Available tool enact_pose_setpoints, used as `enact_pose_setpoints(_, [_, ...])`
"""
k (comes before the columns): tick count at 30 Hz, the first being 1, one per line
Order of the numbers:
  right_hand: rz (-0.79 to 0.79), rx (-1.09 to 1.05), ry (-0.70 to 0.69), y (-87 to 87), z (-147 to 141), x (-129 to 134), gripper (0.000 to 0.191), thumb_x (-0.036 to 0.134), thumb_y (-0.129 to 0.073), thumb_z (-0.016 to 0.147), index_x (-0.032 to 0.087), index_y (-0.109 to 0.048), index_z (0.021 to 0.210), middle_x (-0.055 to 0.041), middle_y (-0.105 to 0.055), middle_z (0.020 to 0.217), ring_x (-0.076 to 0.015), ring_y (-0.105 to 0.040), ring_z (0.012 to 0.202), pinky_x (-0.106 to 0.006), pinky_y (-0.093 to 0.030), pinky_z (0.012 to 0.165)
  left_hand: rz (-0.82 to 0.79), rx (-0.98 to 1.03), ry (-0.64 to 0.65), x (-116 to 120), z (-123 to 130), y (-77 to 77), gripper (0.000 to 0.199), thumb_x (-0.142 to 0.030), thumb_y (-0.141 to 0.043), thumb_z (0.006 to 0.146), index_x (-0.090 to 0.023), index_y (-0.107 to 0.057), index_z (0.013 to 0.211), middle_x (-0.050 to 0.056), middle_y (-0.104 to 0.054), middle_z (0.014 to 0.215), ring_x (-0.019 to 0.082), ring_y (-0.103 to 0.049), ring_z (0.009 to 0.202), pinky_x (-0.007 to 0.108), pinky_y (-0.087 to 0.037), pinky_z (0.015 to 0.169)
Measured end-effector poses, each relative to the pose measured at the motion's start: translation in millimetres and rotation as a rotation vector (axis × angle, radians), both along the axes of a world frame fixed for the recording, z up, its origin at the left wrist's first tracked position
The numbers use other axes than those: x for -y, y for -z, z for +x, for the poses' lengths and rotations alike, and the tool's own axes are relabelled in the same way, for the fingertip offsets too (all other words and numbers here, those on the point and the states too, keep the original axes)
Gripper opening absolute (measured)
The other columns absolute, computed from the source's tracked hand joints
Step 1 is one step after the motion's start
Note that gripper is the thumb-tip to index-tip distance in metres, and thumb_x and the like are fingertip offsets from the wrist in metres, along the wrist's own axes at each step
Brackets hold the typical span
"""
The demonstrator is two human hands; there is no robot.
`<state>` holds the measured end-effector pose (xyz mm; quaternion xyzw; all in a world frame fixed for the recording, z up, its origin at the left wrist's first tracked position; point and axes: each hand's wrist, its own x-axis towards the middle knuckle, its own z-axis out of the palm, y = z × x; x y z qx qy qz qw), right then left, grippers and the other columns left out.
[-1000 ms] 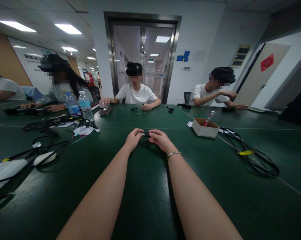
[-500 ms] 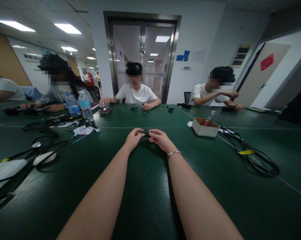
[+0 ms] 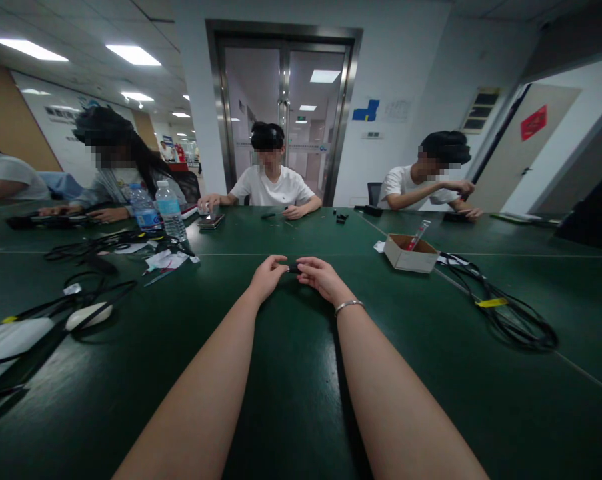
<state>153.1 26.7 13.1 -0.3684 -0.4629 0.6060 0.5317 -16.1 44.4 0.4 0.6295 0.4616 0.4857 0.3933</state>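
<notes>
Over the green table, my left hand (image 3: 267, 279) and my right hand (image 3: 323, 277) meet at fingertip height around a small black object (image 3: 293, 269). It is short and dark with a light, metal-looking tip on its left end; its exact kind is too small to tell. My right thumb and fingers pinch the dark body from the right. At the light tip, my left thumb and curled index finger close in from the left. The fingers hide part of the object. A silver bangle (image 3: 349, 307) circles my right wrist.
A small cardboard box (image 3: 411, 257) holding a red-and-clear tube stands right of my hands, near a coiled black cable (image 3: 521, 320). Water bottles (image 3: 171, 210), tangled cables (image 3: 101, 243) and a white mouse (image 3: 89, 317) lie left. Several people sit around the table (image 3: 291, 373).
My hands and the small black object stay in nearly the same place. The view has shifted very slightly.
</notes>
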Motion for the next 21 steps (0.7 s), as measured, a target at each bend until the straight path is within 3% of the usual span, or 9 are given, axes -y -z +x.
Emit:
enact_pose_setpoints(3, [0.002,-0.003,-0.006,0.2,0.3,0.1,0.016,0.007,-0.073,0.072,0.014,-0.066,0.085,-0.0018,-0.064,0.073,-0.0091,-0.062,0.058,-0.017,-0.055,0.056,-0.007,-0.012,0.036,0.4,-0.9,-0.3,0.033,-0.039,-0.048,0.081,-0.015,-0.063,0.097,0.001,-0.055,0.065,0.012,-0.048,0.057,0.024,-0.036,0.056])
enact_pose_setpoints(7, [0.001,-0.002,-0.005,0.5,0.2,-0.2,0.015,0.008,-0.072,0.073,0.014,-0.066,0.085,-0.0014,-0.064,0.071,-0.0093,-0.062,0.058,-0.017,-0.055,0.055,0.068,0.012,0.018,1.0,-1.4,0.4,0.034,-0.034,-0.062,0.072,-0.015,-0.062,0.101,0.001,-0.059,0.073,0.014,-0.053,0.067,0.024,-0.039,0.063])
enact_pose_setpoints(11, [0.001,0.004,-0.004,0.9,0.1,-0.8,0.016,0.008,-0.073,0.071,0.015,-0.066,0.084,-0.0014,-0.064,0.073,-0.0088,-0.062,0.057,-0.017,-0.055,0.055,0.026,-0.002,0.056,-0.3,-1.4,1.7,0.035,-0.041,-0.050,0.081,-0.014,-0.063,0.099,0.002,-0.058,0.066,0.014,-0.052,0.061,0.024,-0.037,0.057])
enact_pose_setpoints(15, [0.001,0.005,-0.002,0.6,0.2,-0.2,0.016,0.008,-0.073,0.071,0.015,-0.066,0.085,-0.0014,-0.064,0.072,-0.0093,-0.062,0.057,-0.017,-0.055,0.055,0.037,0.022,0.014,-1.5,-1.7,2.2,0.032,-0.035,-0.055,0.078,-0.015,-0.062,0.101,0.002,-0.061,0.072,0.013,-0.053,0.064,0.023,-0.039,0.059])
enact_pose_setpoints(19, [0.010,-0.002,-0.009,0.2,0.2,0.5,0.017,0.008,-0.072,0.071,0.015,-0.066,0.084,-0.0017,-0.065,0.074,-0.0094,-0.063,0.057,-0.017,-0.055,0.055,0.004,0.006,0.044,-1.6,-1.4,2.2,0.041,-0.045,-0.041,0.085,-0.014,-0.064,0.098,0.001,-0.057,0.061,0.012,-0.047,0.053,0.023,-0.035,0.053])
enact_pose_setpoints(21, [0.005,0.003,-0.003,0.3,0.1,0.2,0.017,0.007,-0.073,0.071,0.015,-0.066,0.084,-0.0016,-0.065,0.075,-0.0090,-0.063,0.057,-0.017,-0.055,0.055,0.034,-0.001,0.046,-1.1,-1.0,1.6,0.036,-0.042,-0.047,0.083,-0.014,-0.064,0.097,0.002,-0.058,0.064,0.012,-0.050,0.057,0.023,-0.036,0.054])
